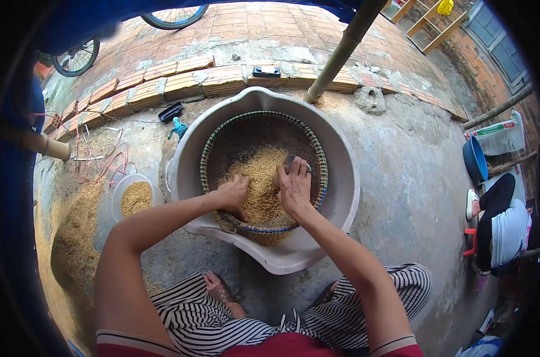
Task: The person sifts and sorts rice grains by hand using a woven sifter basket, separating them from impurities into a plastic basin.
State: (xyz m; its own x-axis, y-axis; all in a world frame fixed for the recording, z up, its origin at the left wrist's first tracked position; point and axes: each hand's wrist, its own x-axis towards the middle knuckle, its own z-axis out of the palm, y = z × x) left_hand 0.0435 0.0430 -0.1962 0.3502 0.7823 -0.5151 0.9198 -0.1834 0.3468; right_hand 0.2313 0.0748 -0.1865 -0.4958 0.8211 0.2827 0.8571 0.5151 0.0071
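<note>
A round woven sieve basket (205, 156) with a green-bound rim sits inside a large pale plastic basin (347, 178). Golden unhusked rice grain (261, 175) is heaped in the basket, and some lies below it in the basin. My left hand (233, 194) rests at the heap's left side near the rim, thumb and fingers apart, fingertips partly in the grain. At the heap's right side, my right hand (296, 187) is closed around a dark, rounded-edged object (289, 162); its kind is mostly hidden by my fingers.
A white bucket (154, 184) of grain stands left of the basin, near grain spread on the floor (73, 238). Beyond the basin run a brick edging (180, 86) and a bamboo pole (341, 53). A seated person (505, 229) and a blue basin (476, 159) are at right.
</note>
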